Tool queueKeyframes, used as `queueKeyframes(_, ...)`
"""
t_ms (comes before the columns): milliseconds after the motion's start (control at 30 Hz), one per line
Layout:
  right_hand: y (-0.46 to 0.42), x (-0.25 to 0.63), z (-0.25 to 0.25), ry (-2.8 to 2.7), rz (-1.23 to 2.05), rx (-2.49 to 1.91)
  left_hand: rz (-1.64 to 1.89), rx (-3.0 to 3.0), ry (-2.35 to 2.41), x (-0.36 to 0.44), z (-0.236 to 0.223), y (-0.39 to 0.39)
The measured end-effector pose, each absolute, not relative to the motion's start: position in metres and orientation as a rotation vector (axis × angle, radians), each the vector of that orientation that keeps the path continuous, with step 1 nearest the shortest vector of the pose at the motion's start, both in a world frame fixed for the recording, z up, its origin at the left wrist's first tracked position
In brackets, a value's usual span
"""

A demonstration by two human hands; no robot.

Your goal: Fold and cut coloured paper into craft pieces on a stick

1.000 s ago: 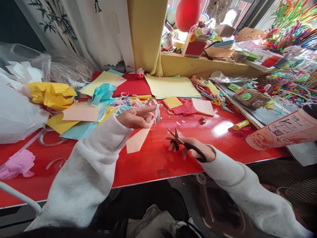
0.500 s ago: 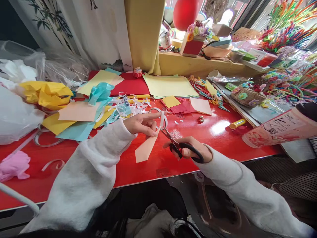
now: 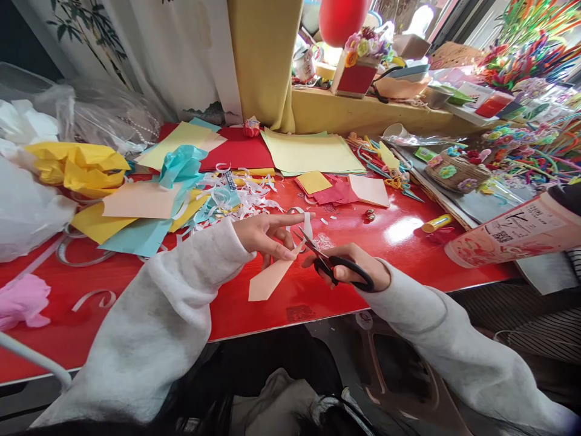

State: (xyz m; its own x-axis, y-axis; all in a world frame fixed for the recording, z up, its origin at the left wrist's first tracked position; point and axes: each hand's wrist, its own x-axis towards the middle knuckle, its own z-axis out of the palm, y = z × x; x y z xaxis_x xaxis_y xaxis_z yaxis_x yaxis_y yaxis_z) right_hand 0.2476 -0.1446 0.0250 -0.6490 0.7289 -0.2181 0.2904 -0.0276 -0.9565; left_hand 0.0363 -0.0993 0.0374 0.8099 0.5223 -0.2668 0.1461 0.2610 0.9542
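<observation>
My left hand (image 3: pixel 269 236) pinches a peach piece of paper (image 3: pixel 271 280) near its narrow upper end, with the index finger stretched out to the right. A white curled paper strip (image 3: pixel 307 225) loops around that fingertip. My right hand (image 3: pixel 353 266) holds black-handled scissors (image 3: pixel 348 271), fingers through the handles. Their blades are parted and point up-left, close to the tip of the peach paper; I cannot tell whether they touch it. Behind my left hand lies a pile of white paper shreds (image 3: pixel 254 192).
Coloured paper sheets (image 3: pixel 313 151) lie along the back of the red table (image 3: pixel 227 309). Small bells (image 3: pixel 370 215), a yellow tube (image 3: pixel 436 223) and a tilted pink cup (image 3: pixel 512 233) are on the right. Teal crumpled paper (image 3: pixel 182 163) and a plastic bag (image 3: pixel 31 206) sit left.
The white strip has shifted right along my left index finger, which is now straighter. The peach paper has tilted more toward level. The scissors have moved slightly right, their blades further apart.
</observation>
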Motion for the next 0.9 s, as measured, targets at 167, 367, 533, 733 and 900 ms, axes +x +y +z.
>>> queueKeyframes(167,-0.146,0.251,0.024,-1.889,1.729,-1.092,0.317,1.349,0.62,0.037,0.033,-0.098)
queueKeyframes(367,-0.149,0.258,0.025,-1.93,1.766,-1.13,0.325,1.37,0.618,0.036,0.028,-0.096)
queueKeyframes(533,-0.152,0.259,0.029,-1.965,1.779,-1.158,0.269,1.367,0.588,0.036,0.028,-0.096)
queueKeyframes(733,-0.154,0.261,0.033,-2.107,1.79,-1.173,0.191,1.343,0.593,0.033,0.033,-0.098)
queueKeyframes(900,-0.156,0.259,0.034,-2.186,1.725,-1.236,0.189,1.372,0.584,0.032,0.029,-0.098)
